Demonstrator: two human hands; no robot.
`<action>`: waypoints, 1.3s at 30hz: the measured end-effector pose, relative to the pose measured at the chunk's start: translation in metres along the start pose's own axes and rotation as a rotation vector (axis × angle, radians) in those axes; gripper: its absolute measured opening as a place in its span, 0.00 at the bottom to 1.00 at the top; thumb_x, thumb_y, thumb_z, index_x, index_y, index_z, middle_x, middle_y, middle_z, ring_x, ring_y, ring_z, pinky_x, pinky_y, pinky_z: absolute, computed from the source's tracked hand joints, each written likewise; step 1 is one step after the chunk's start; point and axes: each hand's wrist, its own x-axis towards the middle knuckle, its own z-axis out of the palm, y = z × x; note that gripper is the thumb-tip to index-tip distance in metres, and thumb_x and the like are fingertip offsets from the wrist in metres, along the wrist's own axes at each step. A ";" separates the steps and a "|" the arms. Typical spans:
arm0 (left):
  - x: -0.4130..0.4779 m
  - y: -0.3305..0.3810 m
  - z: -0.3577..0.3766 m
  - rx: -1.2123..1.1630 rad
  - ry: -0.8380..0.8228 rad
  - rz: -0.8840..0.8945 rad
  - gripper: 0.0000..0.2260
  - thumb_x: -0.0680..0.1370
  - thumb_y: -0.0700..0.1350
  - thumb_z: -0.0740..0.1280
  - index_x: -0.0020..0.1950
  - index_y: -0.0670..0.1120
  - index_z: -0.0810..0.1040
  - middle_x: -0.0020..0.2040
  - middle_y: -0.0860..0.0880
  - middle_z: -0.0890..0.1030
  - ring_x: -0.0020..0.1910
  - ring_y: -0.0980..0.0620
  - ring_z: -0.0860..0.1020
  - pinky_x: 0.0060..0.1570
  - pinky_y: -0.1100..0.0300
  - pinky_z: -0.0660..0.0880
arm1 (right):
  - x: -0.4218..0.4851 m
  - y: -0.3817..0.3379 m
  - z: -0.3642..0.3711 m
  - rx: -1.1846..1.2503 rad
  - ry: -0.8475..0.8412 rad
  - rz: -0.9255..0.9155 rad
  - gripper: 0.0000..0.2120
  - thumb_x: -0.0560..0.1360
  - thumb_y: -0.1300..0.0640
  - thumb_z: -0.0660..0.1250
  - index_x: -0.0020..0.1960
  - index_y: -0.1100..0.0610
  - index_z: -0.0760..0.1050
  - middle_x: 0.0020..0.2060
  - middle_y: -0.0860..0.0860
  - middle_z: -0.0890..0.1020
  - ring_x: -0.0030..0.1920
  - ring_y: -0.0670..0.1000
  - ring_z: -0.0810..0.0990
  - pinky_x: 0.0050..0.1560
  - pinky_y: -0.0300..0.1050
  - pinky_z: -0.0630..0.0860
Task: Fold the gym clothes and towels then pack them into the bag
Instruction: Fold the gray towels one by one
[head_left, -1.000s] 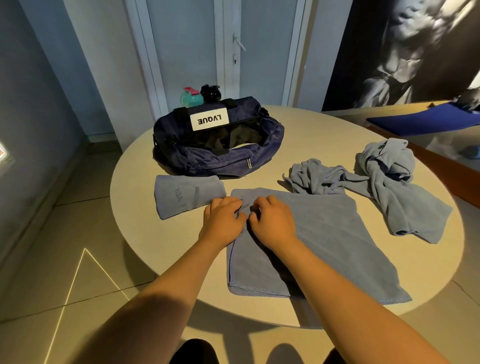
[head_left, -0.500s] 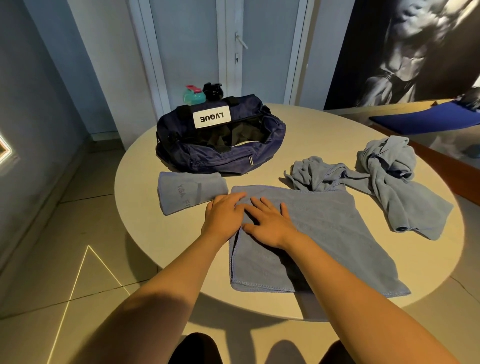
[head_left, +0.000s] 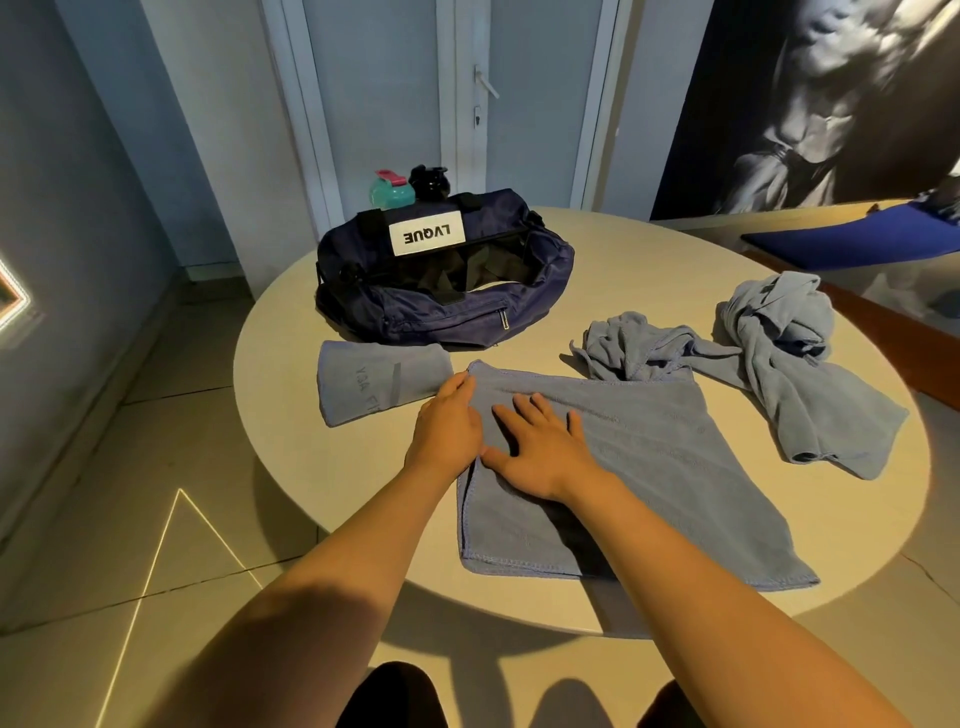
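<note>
Now, my left hand (head_left: 445, 427) and right hand (head_left: 540, 449) flat, fingers uncurled, pressing towel (head_left: 649, 457) at 10 o'clock, long axis 12-to-6.

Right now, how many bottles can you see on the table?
2: a teal bottle and a black bottle, side by side behind the bag, each partly hidden by it. The bag could hide more.

One bag (head_left: 441, 317), two bottles (head_left: 390, 191) (head_left: 429, 182), four cloths (head_left: 675, 447) (head_left: 374, 382) (head_left: 631, 345) (head_left: 789, 364) (one folded).

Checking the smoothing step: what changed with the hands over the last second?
Both hands uncurled: the right hand now lies flat, fingers spread, on the towel; the left hand rests at its left edge. Towel, bag and crumpled clothes stayed put.
</note>
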 end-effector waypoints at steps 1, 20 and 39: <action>0.000 0.000 0.000 0.005 -0.004 0.005 0.23 0.85 0.38 0.55 0.81 0.46 0.60 0.81 0.51 0.58 0.76 0.46 0.65 0.74 0.52 0.65 | -0.001 0.000 0.000 -0.003 0.057 -0.007 0.33 0.79 0.33 0.54 0.80 0.45 0.56 0.81 0.50 0.53 0.81 0.53 0.47 0.77 0.63 0.38; -0.051 -0.013 -0.015 0.032 -0.015 0.199 0.14 0.83 0.42 0.62 0.68 0.48 0.79 0.75 0.49 0.72 0.72 0.48 0.70 0.71 0.53 0.68 | -0.078 -0.019 0.030 0.014 0.468 -0.088 0.11 0.81 0.50 0.62 0.57 0.54 0.78 0.50 0.54 0.75 0.52 0.58 0.72 0.52 0.53 0.71; -0.150 -0.006 -0.031 0.109 -0.145 0.238 0.08 0.80 0.46 0.63 0.59 0.54 0.76 0.79 0.56 0.63 0.72 0.50 0.69 0.67 0.52 0.69 | -0.117 -0.018 0.044 0.193 0.446 -0.215 0.08 0.77 0.51 0.65 0.51 0.50 0.82 0.47 0.47 0.78 0.51 0.51 0.75 0.53 0.45 0.64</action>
